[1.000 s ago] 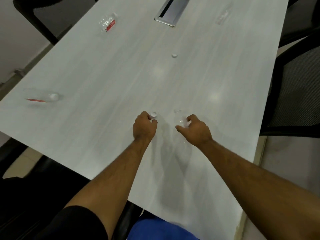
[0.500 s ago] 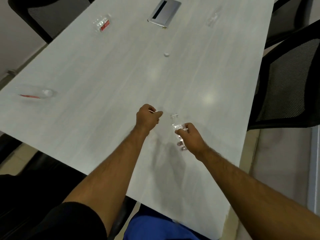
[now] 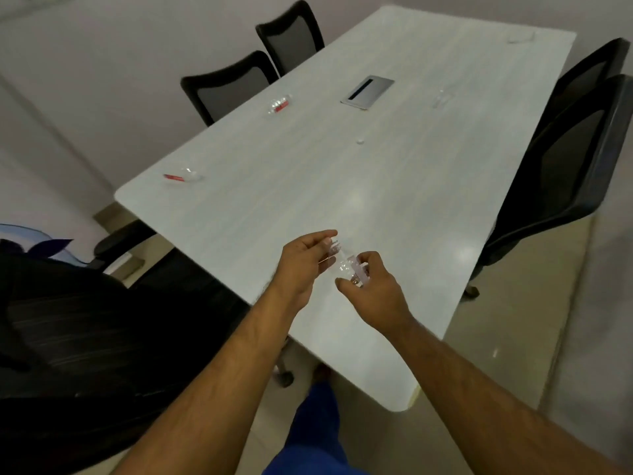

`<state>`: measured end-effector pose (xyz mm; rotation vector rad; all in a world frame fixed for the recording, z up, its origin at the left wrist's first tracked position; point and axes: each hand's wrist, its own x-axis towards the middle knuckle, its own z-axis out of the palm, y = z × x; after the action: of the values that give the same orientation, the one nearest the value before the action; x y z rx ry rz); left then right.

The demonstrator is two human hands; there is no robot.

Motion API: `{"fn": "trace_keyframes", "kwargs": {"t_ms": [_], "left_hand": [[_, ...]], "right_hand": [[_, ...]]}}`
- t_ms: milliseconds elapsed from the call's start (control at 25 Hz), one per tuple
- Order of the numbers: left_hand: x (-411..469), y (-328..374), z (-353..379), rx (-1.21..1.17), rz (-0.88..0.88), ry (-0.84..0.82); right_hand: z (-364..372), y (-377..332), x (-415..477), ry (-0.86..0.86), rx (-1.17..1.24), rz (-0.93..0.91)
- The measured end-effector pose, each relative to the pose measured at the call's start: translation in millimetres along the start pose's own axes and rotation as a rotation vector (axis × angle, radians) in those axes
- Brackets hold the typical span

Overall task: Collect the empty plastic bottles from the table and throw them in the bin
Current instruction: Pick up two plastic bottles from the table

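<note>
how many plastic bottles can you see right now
5: one held in the right hand, bottle; two red-labelled along the left edge; two faint clear ones at the far right.

Head view, down over table (image 3: 394, 207)

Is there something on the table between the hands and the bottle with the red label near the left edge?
Nothing visible. The table is bare between the left hand and the red-label bottle. The right hand holds a clear bottle. A chair stands beside the corner, not in the way.

Both hands (image 3: 337, 269) grip clear bottle (image 3: 346, 267) above table (image 3: 308, 186).
</note>
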<state>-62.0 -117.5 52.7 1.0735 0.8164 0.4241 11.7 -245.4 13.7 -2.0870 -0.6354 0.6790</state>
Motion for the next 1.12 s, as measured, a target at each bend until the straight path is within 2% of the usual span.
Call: {"fn": "trace_keyframes", "kwargs": {"t_ms": [160, 280, 440, 640, 760, 960, 1120], "left_hand": [[-88.8, -6.5, -17.0, 0.022, 0.049, 0.153], [-148.3, -2.4, -31.3, -0.030, 0.108, 0.347], [-228.9, 5.8, -70.1, -0.104, 0.151, 0.515], [-322.3, -0.9, -138.7, -0.163, 0.193, 0.604], [-389.0, -7.9, -220.8, -0.219, 0.200, 0.600], [-494.3, -15.8, -371.8, -0.295, 0.202, 0.547], [-541.8, -10.5, -467.5, -0.398, 0.254, 0.464]], "right_hand": [[7.4, -11.9, -82.6, 0.113, -0.192, -0.196], [26.9, -29.2, -131.0, 0.175, -0.234, -0.350], [64.1, -48.7, -195.4, 0.147, -0.272, -0.515], [118.1, -76.1, -281.3, 0.053, -0.265, -0.559], [173.5, -107.3, -343.7, -0.143, -0.180, -0.563], [283.8, -162.9, -422.3, -0.733, 0.169, -0.250], [354.4, -209.6, -459.9, -1.111, 0.335, -0.094]]}}
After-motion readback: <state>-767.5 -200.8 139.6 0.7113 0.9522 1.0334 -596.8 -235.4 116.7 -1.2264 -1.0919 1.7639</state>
